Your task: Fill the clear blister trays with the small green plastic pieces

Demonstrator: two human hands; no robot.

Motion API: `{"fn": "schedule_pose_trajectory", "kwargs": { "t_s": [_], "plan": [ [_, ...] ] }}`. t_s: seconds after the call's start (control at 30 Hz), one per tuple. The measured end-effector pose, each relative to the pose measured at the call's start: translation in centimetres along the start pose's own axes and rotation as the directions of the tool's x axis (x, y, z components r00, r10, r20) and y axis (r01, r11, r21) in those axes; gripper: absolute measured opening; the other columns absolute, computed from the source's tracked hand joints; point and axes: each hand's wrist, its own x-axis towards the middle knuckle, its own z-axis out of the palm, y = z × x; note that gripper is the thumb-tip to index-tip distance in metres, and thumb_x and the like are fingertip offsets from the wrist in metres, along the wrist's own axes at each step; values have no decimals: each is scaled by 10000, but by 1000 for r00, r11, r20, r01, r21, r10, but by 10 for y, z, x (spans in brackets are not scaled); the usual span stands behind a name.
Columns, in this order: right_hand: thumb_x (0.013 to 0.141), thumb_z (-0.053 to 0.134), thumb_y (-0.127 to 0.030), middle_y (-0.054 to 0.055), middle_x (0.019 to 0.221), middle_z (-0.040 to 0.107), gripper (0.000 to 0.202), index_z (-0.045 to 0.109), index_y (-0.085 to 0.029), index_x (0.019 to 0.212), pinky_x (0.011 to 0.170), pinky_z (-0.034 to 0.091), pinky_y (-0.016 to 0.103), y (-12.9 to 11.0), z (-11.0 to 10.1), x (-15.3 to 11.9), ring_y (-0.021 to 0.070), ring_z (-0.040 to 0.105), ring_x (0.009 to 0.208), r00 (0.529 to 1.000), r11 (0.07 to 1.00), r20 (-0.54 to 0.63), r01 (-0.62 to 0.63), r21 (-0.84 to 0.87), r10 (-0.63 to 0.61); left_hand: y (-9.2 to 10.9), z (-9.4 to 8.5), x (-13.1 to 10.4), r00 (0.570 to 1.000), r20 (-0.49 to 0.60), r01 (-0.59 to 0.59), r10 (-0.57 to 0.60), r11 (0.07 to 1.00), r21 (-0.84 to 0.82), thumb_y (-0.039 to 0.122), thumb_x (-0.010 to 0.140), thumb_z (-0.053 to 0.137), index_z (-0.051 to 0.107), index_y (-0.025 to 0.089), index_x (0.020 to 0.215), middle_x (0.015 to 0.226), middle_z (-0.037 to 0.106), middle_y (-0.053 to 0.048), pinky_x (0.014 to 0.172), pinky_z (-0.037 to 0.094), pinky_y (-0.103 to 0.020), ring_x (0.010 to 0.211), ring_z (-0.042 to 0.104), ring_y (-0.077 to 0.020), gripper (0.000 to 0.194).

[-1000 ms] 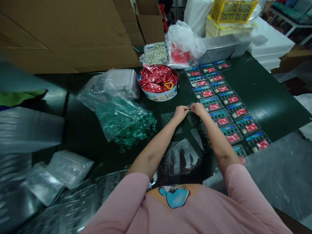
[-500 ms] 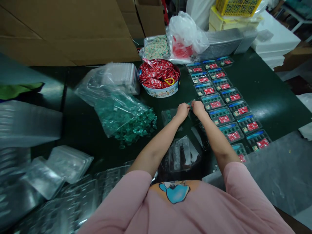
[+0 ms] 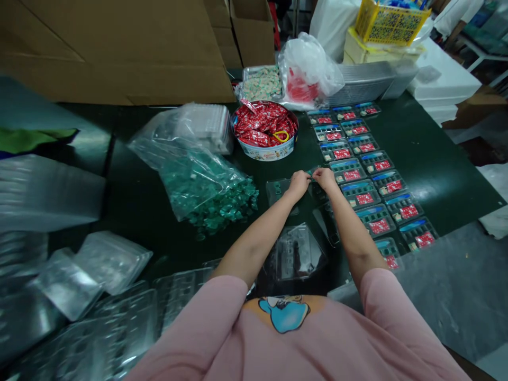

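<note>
My left hand [image 3: 299, 183] and my right hand [image 3: 324, 178] meet above the dark green table, fingers pinched on a small green piece [image 3: 310, 173] between them. Under and beside my left hand lies a clear tray [image 3: 277, 189] with small green pieces in it. Another tray is partly hidden below my right hand. Filled trays [image 3: 351, 174] with red packets and blue items stand in columns to the right. A pile of green pieces [image 3: 214, 203] spills from a clear bag on the left. Nearer my body lie empty clear trays [image 3: 297, 251].
A round tin [image 3: 266, 152] of red packets stands behind my hands. Farther back are a tray of pale pieces [image 3: 262, 83], a white plastic bag [image 3: 309, 63] and a yellow basket [image 3: 391, 24]. Stacked clear trays [image 3: 47, 193] fill the left side, below a large cardboard box [image 3: 119, 53].
The view has shifted slightly, so the back objects sit a little lower and to the right. My hands stay together at the same spot, with their fingers slightly moved.
</note>
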Motion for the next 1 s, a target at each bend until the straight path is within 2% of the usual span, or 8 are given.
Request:
{"fn": "schedule_pose_trajectory", "kwargs": {
  "t_s": [0.13, 0.23, 0.37, 0.47, 0.57, 0.73, 0.87, 1.0],
  "plan": [
    [787, 609, -174, 23, 797, 736, 115, 723, -191, 788, 748, 470, 208, 3, 5, 1, 137, 664, 766, 999, 1000, -33, -18, 23, 18, 3, -1, 0, 1000, -3, -3, 3, 1000, -16, 144, 804, 602, 781, 178, 904, 901, 727, -94, 839, 463, -305, 929, 644, -234, 208],
    [780, 610, -190, 14, 780, 729, 113, 719, -187, 812, 724, 472, 205, 6, 4, 2, 128, 655, 730, 1000, 998, -13, -11, 56, 12, 6, -16, -11, 997, -71, -22, 12, 991, -135, 138, 801, 615, 773, 172, 959, 930, 735, -81, 858, 466, -277, 907, 651, -203, 227],
    [770, 617, -248, 8, 698, 705, 140, 717, -168, 826, 668, 475, 214, 10, 3, 3, 125, 627, 632, 998, 996, 55, -32, 80, 28, -8, -62, -40, 969, -245, -78, 2, 951, -300, 185, 810, 628, 744, 160, 1077, 965, 734, -68, 859, 473, -267, 868, 651, -176, 293],
    [748, 642, -261, 23, 743, 715, 140, 710, -158, 814, 690, 475, 223, 12, 5, 1, 135, 633, 667, 999, 996, 34, -15, 88, 12, -36, -105, -67, 943, -330, -64, -35, 957, -282, 207, 818, 612, 732, 154, 1101, 956, 729, -51, 862, 469, -287, 864, 643, -175, 312],
    [744, 656, -255, 37, 781, 721, 107, 699, -164, 782, 723, 473, 237, 9, 10, -3, 153, 647, 730, 1000, 998, -20, -12, 62, 13, -66, -131, -95, 966, -256, -5, -34, 989, -148, 173, 769, 644, 761, 181, 996, 923, 725, -45, 880, 458, -291, 875, 642, -184, 256],
    [752, 666, -283, 54, 820, 724, 133, 686, -165, 814, 778, 474, 271, 3, 12, -12, 177, 658, 789, 997, 994, -60, -39, 102, 46, -98, -123, -135, 997, 53, 48, -47, 999, -12, 60, 614, 698, 723, 206, 675, 733, 670, -34, 884, 444, -269, 860, 648, -208, 161],
    [767, 649, -328, 71, 852, 722, 213, 674, -156, 890, 798, 475, 295, 4, 3, -22, 190, 651, 799, 987, 981, -156, -5, 196, 36, -109, -109, -150, 997, 75, 6, -13, 996, 92, 34, 593, 659, 648, 204, 561, 721, 640, -52, 823, 451, -261, 813, 634, -204, 172],
    [789, 582, -288, 63, 855, 712, 191, 662, -160, 906, 788, 476, 287, -3, -5, -43, 174, 638, 782, 969, 931, -233, 161, 327, -86, -105, -109, -147, 1000, 12, -12, 11, 996, 89, 95, 633, 652, 668, 208, 607, 749, 660, -60, 795, 456, -271, 802, 627, -201, 117]
  ]
}}
